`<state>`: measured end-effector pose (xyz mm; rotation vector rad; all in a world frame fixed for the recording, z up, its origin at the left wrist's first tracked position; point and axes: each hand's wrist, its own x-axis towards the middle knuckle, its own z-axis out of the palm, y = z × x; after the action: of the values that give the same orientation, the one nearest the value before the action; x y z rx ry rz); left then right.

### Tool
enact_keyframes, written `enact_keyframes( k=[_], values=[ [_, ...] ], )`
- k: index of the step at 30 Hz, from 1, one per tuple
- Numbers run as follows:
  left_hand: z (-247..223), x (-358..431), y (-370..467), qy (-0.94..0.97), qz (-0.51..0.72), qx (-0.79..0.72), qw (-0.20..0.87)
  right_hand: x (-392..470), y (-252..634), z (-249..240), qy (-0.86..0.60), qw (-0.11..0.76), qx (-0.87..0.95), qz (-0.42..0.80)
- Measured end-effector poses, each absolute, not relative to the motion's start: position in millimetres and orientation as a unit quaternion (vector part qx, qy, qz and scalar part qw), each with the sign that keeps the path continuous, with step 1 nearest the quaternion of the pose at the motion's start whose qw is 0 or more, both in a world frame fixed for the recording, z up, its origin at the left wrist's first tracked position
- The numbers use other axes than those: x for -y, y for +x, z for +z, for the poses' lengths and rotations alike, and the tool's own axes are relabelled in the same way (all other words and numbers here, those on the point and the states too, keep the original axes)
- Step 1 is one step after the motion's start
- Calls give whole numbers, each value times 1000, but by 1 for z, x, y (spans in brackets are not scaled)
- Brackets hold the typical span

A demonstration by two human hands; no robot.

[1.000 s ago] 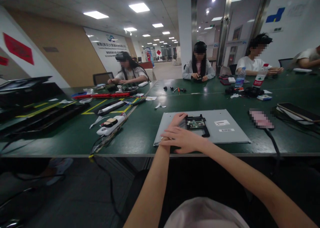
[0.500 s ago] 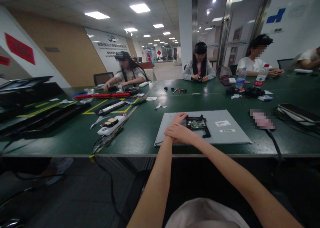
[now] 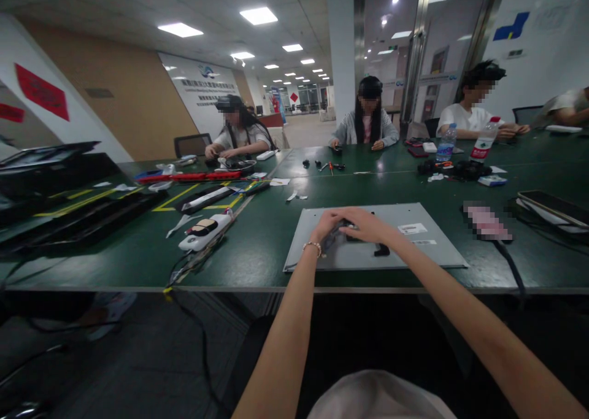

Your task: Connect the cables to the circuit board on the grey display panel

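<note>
A flat grey metal panel (image 3: 432, 250) lies near the table's front edge, with two white labels at its right. On it sits a black frame (image 3: 381, 249) around a circuit board, now mostly covered by my hands. My left hand (image 3: 327, 224), with a bracelet at the wrist, is at the frame's left side; its fingers are bent and their tips are hidden. My right hand (image 3: 363, 222) reaches over the frame from the right, its fingertips meeting those of my left hand. Whatever lies between the fingertips is too small and covered to make out.
On the green table (image 3: 257, 253) a white device (image 3: 205, 232) with cables lies left of the panel. A pink object (image 3: 486, 221) and a phone (image 3: 554, 207) are at the right. Bottles (image 3: 484, 140), small tools (image 3: 330, 166) and several seated people are farther back.
My right hand has moved off my left wrist, up and right over the black frame, uncovering the bracelet. My left hand has shifted slightly. Across the table, a person's hands have moved apart.
</note>
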<state>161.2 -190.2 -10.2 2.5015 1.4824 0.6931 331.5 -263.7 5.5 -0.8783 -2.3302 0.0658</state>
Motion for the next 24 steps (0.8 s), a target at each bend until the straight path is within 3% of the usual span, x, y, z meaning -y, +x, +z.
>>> enact_keyframes(
  k=[5,10,16,21,24],
  values=[
    [-24,166,170,804,309,-388,327,240,406,-34,-512,400,755,84],
    [-39,154,161,795,297,-372,377,235,427,-69,-564,415,704,117],
    [-25,111,143,788,306,-503,182,231,427,-77,-560,414,704,139],
    [-20,76,106,734,315,-594,92,227,426,-79,-555,406,713,140],
    [-23,58,86,726,256,-637,31,225,424,-80,-550,402,719,137]
  ],
)
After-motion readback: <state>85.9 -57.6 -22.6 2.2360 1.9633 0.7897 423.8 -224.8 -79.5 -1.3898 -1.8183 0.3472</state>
